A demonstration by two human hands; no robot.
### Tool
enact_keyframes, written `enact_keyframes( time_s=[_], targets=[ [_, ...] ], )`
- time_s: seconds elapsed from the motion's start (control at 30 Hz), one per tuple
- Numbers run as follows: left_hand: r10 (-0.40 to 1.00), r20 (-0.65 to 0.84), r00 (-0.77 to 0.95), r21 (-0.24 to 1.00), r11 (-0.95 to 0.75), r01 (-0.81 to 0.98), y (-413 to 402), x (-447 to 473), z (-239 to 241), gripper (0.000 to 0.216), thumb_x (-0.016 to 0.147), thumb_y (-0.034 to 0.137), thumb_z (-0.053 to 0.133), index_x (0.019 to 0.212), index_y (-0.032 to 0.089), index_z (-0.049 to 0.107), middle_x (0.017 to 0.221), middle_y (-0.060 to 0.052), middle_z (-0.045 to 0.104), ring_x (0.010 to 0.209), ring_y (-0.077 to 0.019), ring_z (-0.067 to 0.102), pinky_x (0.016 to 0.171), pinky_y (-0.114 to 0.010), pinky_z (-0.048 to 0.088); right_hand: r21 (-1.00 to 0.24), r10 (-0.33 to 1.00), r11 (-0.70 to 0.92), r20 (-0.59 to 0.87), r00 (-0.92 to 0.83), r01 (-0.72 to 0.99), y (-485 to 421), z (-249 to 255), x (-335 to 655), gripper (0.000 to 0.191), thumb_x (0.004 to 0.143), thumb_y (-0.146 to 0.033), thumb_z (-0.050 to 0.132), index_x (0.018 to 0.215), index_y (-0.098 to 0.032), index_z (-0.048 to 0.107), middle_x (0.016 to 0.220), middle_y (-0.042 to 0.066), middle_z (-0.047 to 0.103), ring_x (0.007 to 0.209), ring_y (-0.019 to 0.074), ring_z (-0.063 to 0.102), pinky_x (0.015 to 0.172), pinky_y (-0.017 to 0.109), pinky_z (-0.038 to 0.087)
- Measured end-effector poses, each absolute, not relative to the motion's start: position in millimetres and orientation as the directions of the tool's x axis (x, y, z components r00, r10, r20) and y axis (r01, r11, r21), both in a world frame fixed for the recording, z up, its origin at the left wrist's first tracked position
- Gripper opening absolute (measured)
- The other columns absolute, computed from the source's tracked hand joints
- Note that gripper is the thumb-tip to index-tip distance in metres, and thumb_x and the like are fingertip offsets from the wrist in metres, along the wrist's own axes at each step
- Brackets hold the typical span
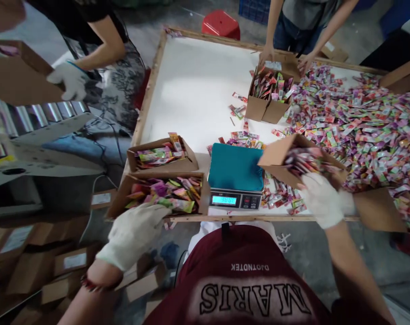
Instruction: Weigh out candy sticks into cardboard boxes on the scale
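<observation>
My gloved left hand [135,232] is closed over the near wall of a cardboard box [205,194] full of small colourful sachets [171,192]. The fingertips reach the rim beside the sachets; the thumb is hidden. To the right, my gloved right hand [322,198], smeared by motion, grips the near side of another cardboard box [276,155]. This box is tilted beside the scale, with sachets inside. Between my hands stands a digital scale [237,167] with a teal top and a lit display; no box rests on it.
A third filled box [189,155] stands behind the left one. Loose sachets [377,131] heap across the table's right side. Opposite, a person's hands hold a box [267,110]. At left, a gloved co-worker carries a box [22,76] by a roller conveyor [39,115].
</observation>
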State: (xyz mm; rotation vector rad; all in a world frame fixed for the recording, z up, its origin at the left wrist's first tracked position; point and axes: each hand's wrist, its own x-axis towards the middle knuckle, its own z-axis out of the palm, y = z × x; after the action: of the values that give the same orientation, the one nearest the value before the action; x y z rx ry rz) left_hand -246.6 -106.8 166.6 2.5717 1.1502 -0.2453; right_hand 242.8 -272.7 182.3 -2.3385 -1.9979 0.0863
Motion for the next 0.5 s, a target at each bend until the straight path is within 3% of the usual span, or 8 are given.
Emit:
enact_keyframes(
  time_s=[0.17, 0.3, 0.4, 0.5],
  targets=[
    [0.778, -0.362, 0.514, 0.161, -0.491, 0.856, -82.8, -274.2, 111.2, 0.037, 0.084, 0.024, 0.046, 0.099, 0.025, 0.080, 0.106, -0.009, 0.080, 0.099, -0.0348, 0.073, 0.079, -0.044, 0.055, -0.118, 0.979, 0.101, -0.167, -0.120, 0.988, -180.2, 160.4, 148.9, 0.032, 0.101, -0.017, 0.044, 0.109, -0.020, 0.075, 0.112, 0.010, 0.071, 0.100, 0.0250, 0.058, 0.095, 0.038, 0.043],
    [0.820, -0.353, 0.450, 0.187, -0.410, 0.893, -59.0, -264.4, 63.8, 0.032, 0.082, 0.024, 0.049, 0.093, 0.021, 0.079, 0.105, -0.014, 0.080, 0.096, -0.0318, 0.073, 0.074, -0.038, 0.052, -0.184, 0.956, 0.135, -0.233, -0.176, 0.974, -160.2, 146.2, 125.1, 0.031, 0.099, -0.012, 0.047, 0.111, -0.020, 0.075, 0.116, 0.009, 0.072, 0.103, 0.0248, 0.059, 0.098, 0.038, 0.043],
    [0.831, -0.314, 0.459, 0.219, -0.407, 0.887, -35.0, -257.2, 45.0, 0.031, 0.080, 0.024, 0.051, 0.095, 0.018, 0.078, 0.108, -0.016, 0.079, 0.095, -0.0311, 0.072, 0.073, -0.037, 0.050, -0.255, 0.977, 0.096, -0.161, -0.140, 0.962, -171.1, 158.4, 131.5, 0.024, 0.098, -0.016, 0.054, 0.113, -0.018, 0.073, 0.118, 0.012, 0.071, 0.108, 0.0253, 0.061, 0.100, 0.039, 0.045],
    [0.845, -0.272, 0.460, 0.246, -0.401, 0.882, 1.1, -253.3, 39.3, 0.030, 0.083, 0.028, 0.050, 0.091, 0.014, 0.076, 0.096, -0.017, 0.078, 0.088, -0.0290, 0.069, 0.071, -0.037, 0.047, -0.341, 1.000, 0.018, 0.020, -0.012, 0.940, -190.0, 185.8, 149.6, 0.023, 0.100, -0.027, 0.056, 0.116, -0.018, 0.070, 0.121, 0.013, 0.069, 0.115, 0.0265, 0.061, 0.102, 0.041, 0.048]
  ],
)
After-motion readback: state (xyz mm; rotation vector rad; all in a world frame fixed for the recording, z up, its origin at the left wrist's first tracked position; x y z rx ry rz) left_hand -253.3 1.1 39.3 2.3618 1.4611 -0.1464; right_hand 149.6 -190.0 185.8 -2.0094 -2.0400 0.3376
